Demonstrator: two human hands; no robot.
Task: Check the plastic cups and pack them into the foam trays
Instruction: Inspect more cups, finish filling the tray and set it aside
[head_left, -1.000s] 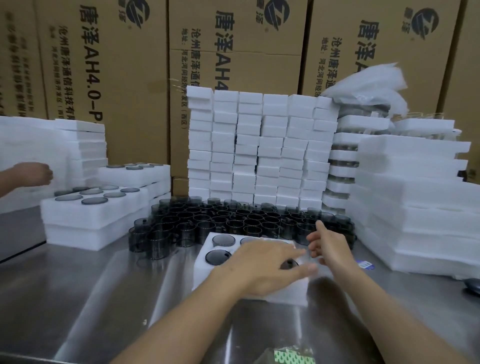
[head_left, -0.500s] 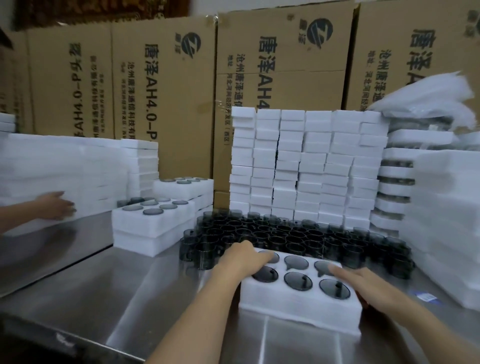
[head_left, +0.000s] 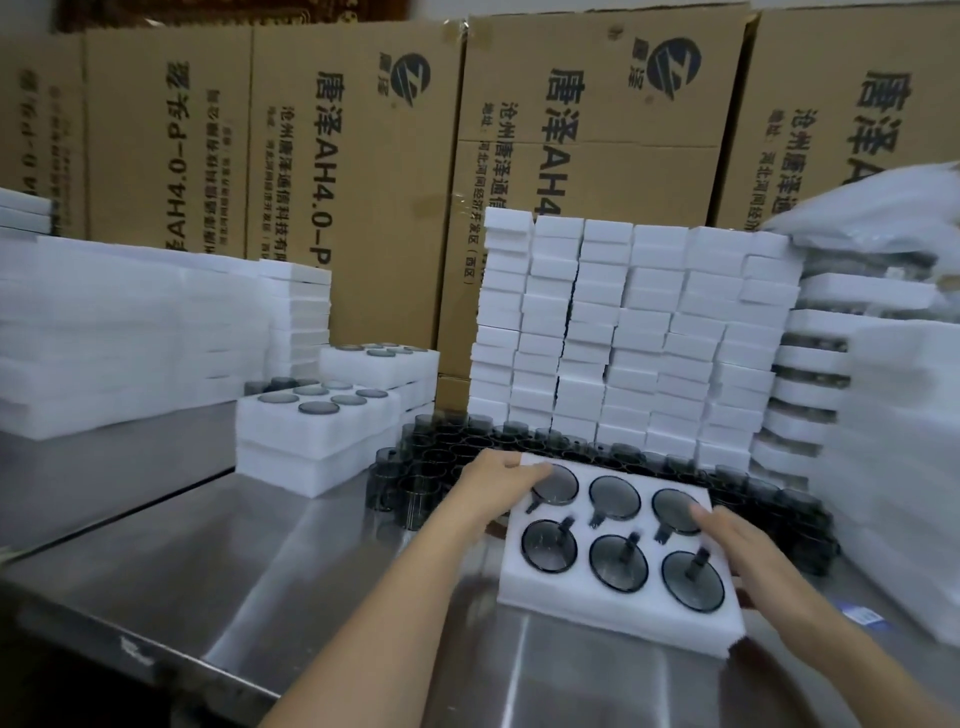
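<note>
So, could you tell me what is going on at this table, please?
A person is packing dark plastic cups into a white foam tray at a steel table. All six holes are filled. The left hand grips the tray's far left corner and the right hand grips its right edge. More loose cups stand just behind it, and filled trays are stacked to the left.

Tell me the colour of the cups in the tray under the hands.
Dark smoky grey, translucent cups in a white foam tray; head view.
</note>
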